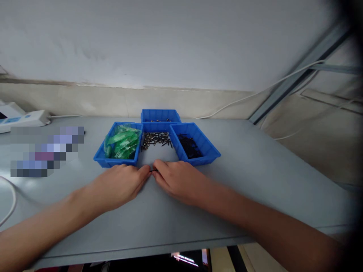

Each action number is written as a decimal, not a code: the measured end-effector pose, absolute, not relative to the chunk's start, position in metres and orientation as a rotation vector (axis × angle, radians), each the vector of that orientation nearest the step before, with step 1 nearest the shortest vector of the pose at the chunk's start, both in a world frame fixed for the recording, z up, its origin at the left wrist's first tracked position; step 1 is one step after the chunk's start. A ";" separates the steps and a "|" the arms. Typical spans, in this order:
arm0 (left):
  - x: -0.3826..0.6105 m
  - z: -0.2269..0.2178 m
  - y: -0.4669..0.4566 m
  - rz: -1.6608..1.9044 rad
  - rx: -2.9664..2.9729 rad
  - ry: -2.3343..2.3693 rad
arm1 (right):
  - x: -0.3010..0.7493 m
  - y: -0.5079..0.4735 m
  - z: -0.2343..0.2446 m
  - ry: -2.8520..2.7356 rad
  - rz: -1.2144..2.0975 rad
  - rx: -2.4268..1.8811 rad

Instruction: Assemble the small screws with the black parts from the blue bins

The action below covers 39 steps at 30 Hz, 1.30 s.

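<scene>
My left hand (124,185) and my right hand (178,179) meet over the grey table, fingertips pinched close together. Between them shows a small thin dark piece (153,170), held from both sides; its exact kind is too small to tell. Just beyond the hands lies a loose heap of small metal and black pieces (157,139), perhaps screw-like. To its left, a blue bin (102,162) holds green plastic bags (124,141). On the right, another blue bin (208,147) contains thin black pieces (190,146). A third blue bin (160,115) stands behind the heap with small pieces inside.
A white device (31,118) with a cable sits at the table's far left. A blurred-out object (48,151) lies in front of it. White cable (235,101) runs along the wall to a metal frame (283,87) at right. A lit screen (187,260) shows below the table's front edge.
</scene>
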<state>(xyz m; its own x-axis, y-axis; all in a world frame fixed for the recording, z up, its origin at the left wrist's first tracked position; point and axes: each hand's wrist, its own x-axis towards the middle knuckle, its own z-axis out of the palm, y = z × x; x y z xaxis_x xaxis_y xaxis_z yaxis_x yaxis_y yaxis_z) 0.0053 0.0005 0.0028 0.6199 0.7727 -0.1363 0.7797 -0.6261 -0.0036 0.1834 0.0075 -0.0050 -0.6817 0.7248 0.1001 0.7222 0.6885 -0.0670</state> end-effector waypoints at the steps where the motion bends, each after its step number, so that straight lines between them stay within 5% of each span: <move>1: 0.005 0.003 0.001 -0.189 2.776 1.332 | 0.183 0.007 -0.005 -2.760 0.046 -1.232; 39: 0.002 0.001 0.000 0.173 3.007 1.173 | 0.186 0.011 -0.014 -2.818 -0.106 -1.055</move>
<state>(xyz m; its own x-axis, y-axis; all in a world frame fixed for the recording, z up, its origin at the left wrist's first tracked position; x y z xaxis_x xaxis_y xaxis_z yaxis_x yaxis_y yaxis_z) 0.0016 0.0001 0.0014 0.7315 0.6689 0.1321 0.6786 -0.7330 -0.0459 0.1862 0.0112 -0.0144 -0.7467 0.6488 0.1467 0.6580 0.7528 0.0196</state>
